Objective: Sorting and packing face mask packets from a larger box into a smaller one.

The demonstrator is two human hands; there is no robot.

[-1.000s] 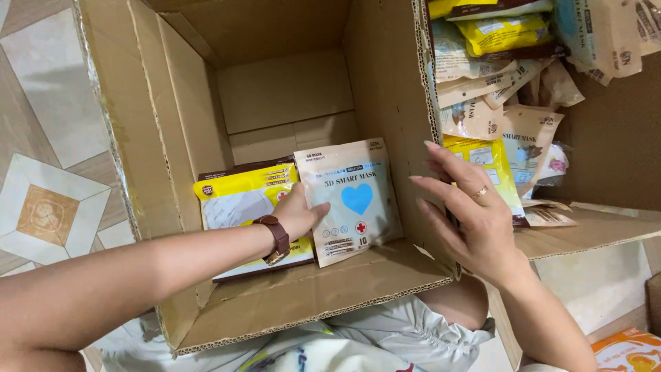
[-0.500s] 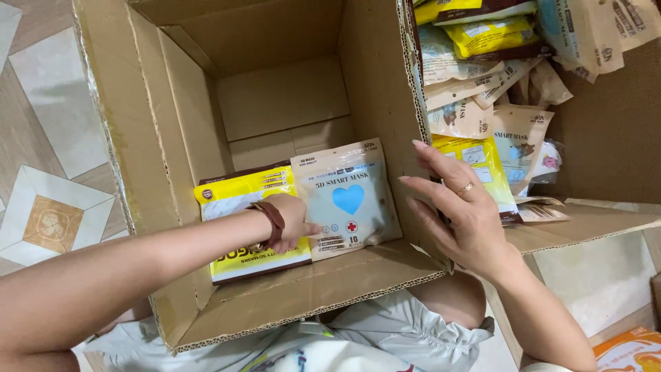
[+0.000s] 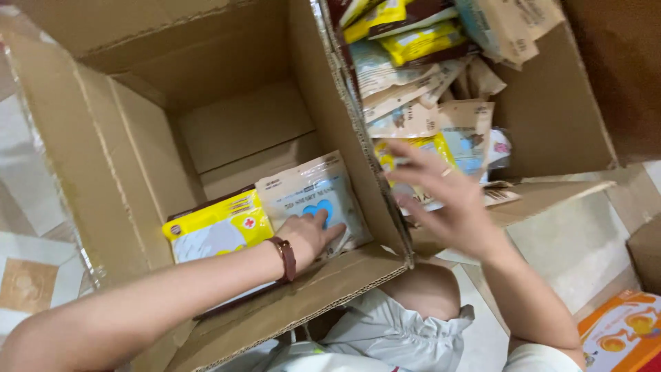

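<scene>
My left hand (image 3: 311,234), with a brown watch on its wrist, lies flat on a pale mask packet with a blue heart (image 3: 303,189) at the bottom of a large cardboard box (image 3: 131,179). A yellow mask packet (image 3: 213,231) lies just left of it. My right hand (image 3: 441,200), fingers spread and blurred, hovers over the neighbouring box (image 3: 551,103), just above a yellow packet (image 3: 430,146) in a pile of several mask packets. It holds nothing.
The right box is heaped with beige, yellow and blue packets (image 3: 413,76). An orange printed carton (image 3: 623,331) sits at the bottom right. Patterned floor tiles (image 3: 24,282) show at the left. My knees in pale cloth (image 3: 392,331) are below the boxes.
The view swung and tilted. My left hand slid onto the blue-heart packet and pressed it flat. My right hand left the box wall and moved over the pile in the right box.
</scene>
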